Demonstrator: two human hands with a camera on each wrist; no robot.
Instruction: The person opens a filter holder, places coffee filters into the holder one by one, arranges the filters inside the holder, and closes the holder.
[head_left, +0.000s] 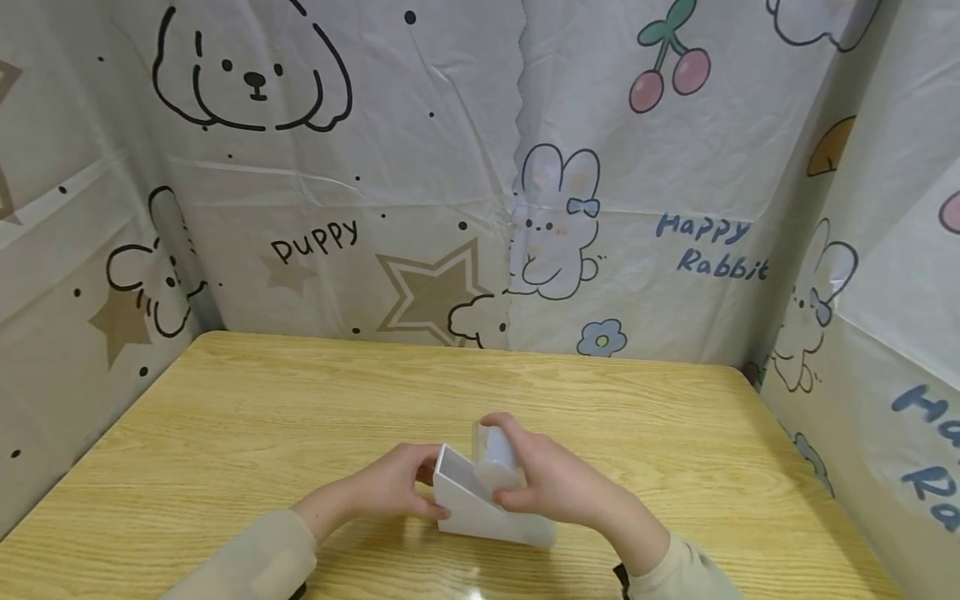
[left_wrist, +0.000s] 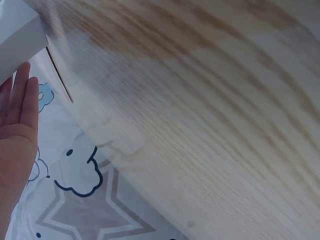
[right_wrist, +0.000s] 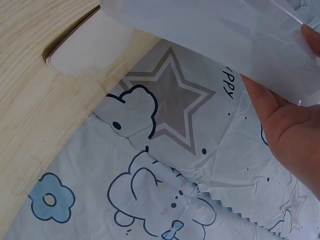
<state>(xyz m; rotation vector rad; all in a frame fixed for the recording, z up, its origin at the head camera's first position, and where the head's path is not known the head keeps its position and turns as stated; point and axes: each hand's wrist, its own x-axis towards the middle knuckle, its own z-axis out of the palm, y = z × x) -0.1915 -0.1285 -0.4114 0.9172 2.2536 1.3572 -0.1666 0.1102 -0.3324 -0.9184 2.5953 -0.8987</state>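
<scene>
A white slant-topped holder (head_left: 480,510), open along its top, stands on the wooden table; its low front end is rounded. My left hand (head_left: 393,483) grips the tall back end, thumb on the near side and fingers round the far corner. In the left wrist view, the fingers (left_wrist: 30,97) lie against the white wall. A translucent whitish plastic object (head_left: 497,458) is held tilted in my right hand (head_left: 551,475), between thumb and fingers, at the holder's open top. Its shiny, creased edge shows in the right wrist view. Whether its lower end touches the holder I cannot tell.
The wooden tabletop (head_left: 300,400) spreads around both hands. Behind it and at both sides hangs a printed white cloth (head_left: 420,167) with puppies, rabbits and stars.
</scene>
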